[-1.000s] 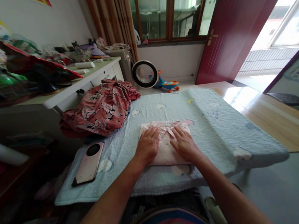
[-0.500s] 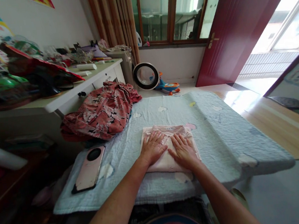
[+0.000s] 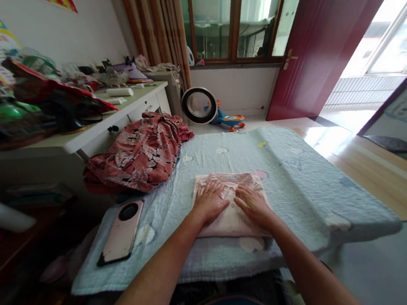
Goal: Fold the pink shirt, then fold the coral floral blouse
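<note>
Two hands: I see my left hand (image 3: 209, 202) and right hand (image 3: 254, 205), both flat, palms down, fingers spread, gripping nothing.
One folded garment: a pale pink folded garment (image 3: 232, 218) lies under both palms, near the front middle of the blue quilted cover (image 3: 294, 171).
Contact: each hand presses on top of the garment; the left covers its left half, the right its right half, thumbs near each other but apart.
One phone: a pink phone (image 3: 121, 233) lies face down on the cover's left front corner, well apart from the garment.
One loose cloth: a red flowered cloth (image 3: 137, 152) sits crumpled at the cover's far left edge, beside the white desk (image 3: 87, 134).
One desk: its top is crowded with small items I cannot tell apart.
One round fan: a white ring-shaped fan (image 3: 200, 105) stands on the floor by the window wall, with one toy ride-on (image 3: 229, 120) just beside it.
One door: a dark red door (image 3: 326, 35) stands open at the right.
Change from half a second ago: my hands sit a little further apart on the garment; phone, red cloth and fan are unmoved.
</note>
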Motion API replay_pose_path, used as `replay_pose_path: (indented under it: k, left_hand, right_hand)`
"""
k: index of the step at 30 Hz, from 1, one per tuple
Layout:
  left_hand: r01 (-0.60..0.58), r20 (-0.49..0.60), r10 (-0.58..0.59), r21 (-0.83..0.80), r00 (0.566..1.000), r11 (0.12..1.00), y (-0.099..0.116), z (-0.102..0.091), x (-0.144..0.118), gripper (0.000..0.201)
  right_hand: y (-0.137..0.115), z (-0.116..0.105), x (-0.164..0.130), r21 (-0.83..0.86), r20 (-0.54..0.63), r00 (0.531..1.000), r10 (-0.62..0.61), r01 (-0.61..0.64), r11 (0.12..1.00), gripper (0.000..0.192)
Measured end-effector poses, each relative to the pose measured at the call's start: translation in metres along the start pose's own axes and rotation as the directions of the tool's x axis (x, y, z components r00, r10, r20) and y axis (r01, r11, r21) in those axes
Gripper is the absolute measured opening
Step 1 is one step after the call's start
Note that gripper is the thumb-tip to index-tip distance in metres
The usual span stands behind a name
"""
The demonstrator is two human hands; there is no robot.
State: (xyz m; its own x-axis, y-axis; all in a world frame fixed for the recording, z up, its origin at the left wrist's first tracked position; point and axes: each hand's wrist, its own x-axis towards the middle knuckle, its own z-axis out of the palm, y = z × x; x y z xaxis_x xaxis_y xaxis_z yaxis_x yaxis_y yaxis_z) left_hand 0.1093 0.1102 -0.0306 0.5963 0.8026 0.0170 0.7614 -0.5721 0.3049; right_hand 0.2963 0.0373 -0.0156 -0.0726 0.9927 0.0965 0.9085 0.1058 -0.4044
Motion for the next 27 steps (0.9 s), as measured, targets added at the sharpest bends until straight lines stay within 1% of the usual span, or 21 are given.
replay_pose_path:
  k: [1,3,5,6,8,11,14,16,18,20,22,23,24,25,26,27]
  left_hand:
    - [0.004,-0.005,-0.005,-0.003,1.000,1.000,0.001,-0.004,0.003,0.058]
    - [0.020,-0.061,-0.019,0.013,0.998,1.000,0.004,-0.010,0.010,0.052]
    - [0.055,-0.127,-0.049,0.047,0.991,0.997,0.006,-0.013,0.018,0.052]
    - [0.074,-0.134,-0.066,0.060,0.989,0.995,0.006,-0.012,0.022,0.054]
    - [0.109,-0.089,-0.104,0.059,0.991,0.992,0.004,-0.007,0.027,0.060]
    - [0.144,-0.005,-0.144,0.021,0.990,0.989,-0.003,0.003,0.031,0.067]
    - [0.156,0.005,-0.156,-0.004,0.988,0.988,-0.008,0.008,0.033,0.069]
    - [0.157,0.004,-0.157,-0.024,0.988,0.987,-0.009,0.008,0.034,0.068]
    - [0.149,0.011,-0.149,-0.066,0.989,0.987,-0.010,0.005,0.034,0.066]
    - [0.158,-0.022,-0.162,-0.125,0.987,0.980,-0.014,0.000,0.032,0.064]
    - [0.208,-0.135,-0.235,-0.185,0.963,0.960,-0.022,-0.006,0.026,0.063]
    - [0.245,-0.206,-0.290,-0.218,0.935,0.945,-0.027,-0.009,0.021,0.063]
    - [0.279,-0.261,-0.344,-0.257,0.902,0.925,-0.032,-0.012,0.014,0.063]
    - [0.299,-0.282,-0.385,-0.304,0.879,0.905,-0.037,-0.016,0.008,0.063]
    - [0.315,-0.270,-0.424,-0.366,0.865,0.876,-0.041,-0.019,0.001,0.062]
    - [0.324,-0.225,-0.452,-0.439,0.863,0.838,-0.044,-0.022,-0.006,0.063]
  right_hand:
    - [0.002,-0.004,0.004,0.031,-0.022,1.000,-0.013,0.014,0.999,0.042]
    - [0.005,-0.010,0.013,0.033,-0.085,0.996,0.001,0.002,0.999,0.040]
    - [0.009,-0.009,0.020,-0.038,-0.130,0.990,0.047,-0.053,0.998,0.044]
    - [0.011,-0.006,0.022,-0.082,-0.128,0.989,0.068,-0.079,0.994,0.048]
    - [0.015,0.002,0.024,-0.151,-0.090,0.991,0.103,-0.116,0.982,0.056]
    - [0.021,0.013,0.025,-0.174,-0.027,0.991,0.134,-0.137,0.975,0.061]
    - [0.026,0.017,0.026,-0.117,-0.029,0.991,0.134,-0.137,0.984,0.062]
    - [0.031,0.014,0.027,-0.027,-0.062,0.991,0.117,-0.119,0.992,0.062]
    - [0.038,0.008,0.026,0.079,-0.149,0.981,0.125,-0.115,0.990,0.060]
    - [0.047,0.000,0.018,0.149,-0.266,0.946,0.187,-0.151,0.977,0.058]
    - [0.057,-0.008,0.005,0.164,-0.332,0.900,0.283,-0.240,0.957,0.057]
    - [0.060,-0.011,-0.003,0.155,-0.327,0.885,0.332,-0.297,0.942,0.057]
    - [0.063,-0.013,-0.011,0.138,-0.296,0.877,0.377,-0.352,0.926,0.056]
    - [0.064,-0.015,-0.018,0.119,-0.244,0.876,0.416,-0.399,0.909,0.054]
    - [0.063,-0.017,-0.025,0.099,-0.181,0.876,0.446,-0.435,0.895,0.052]
    - [0.062,-0.017,-0.029,0.082,-0.119,0.877,0.466,-0.459,0.885,0.050]
